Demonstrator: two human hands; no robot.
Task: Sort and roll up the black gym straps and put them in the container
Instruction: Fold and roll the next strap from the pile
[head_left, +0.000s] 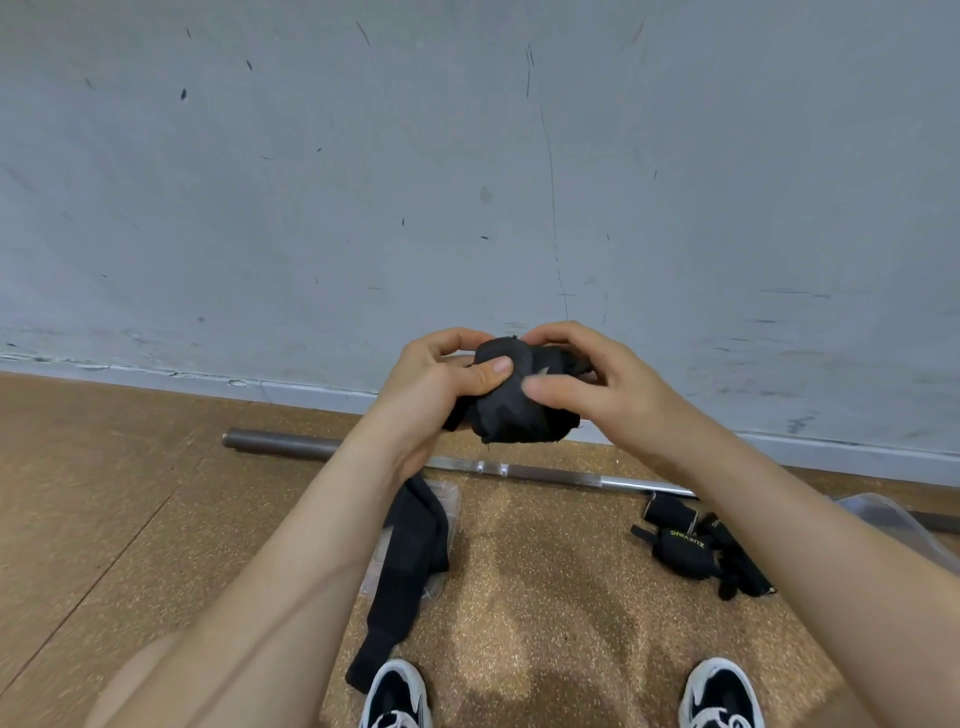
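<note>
A partly rolled black gym strap (511, 410) is held up in front of me between both hands. My left hand (441, 379) grips its left side, thumb pressed on the roll. My right hand (587, 379) curls round its top and right side. The strap's loose tail (405, 561) hangs down past my left wrist to the floor near my left shoe. A small heap of black straps with green lettering (696, 545) lies on the floor to the right. A clear plastic container (878, 514) shows at the right edge, mostly hidden by my right forearm.
A steel barbell (519, 470) lies along the base of the grey wall (467, 182). A clear plastic lid or tray (447, 499) lies under the hanging strap. My two shoes (397, 696) stand on the cork-coloured floor at the bottom.
</note>
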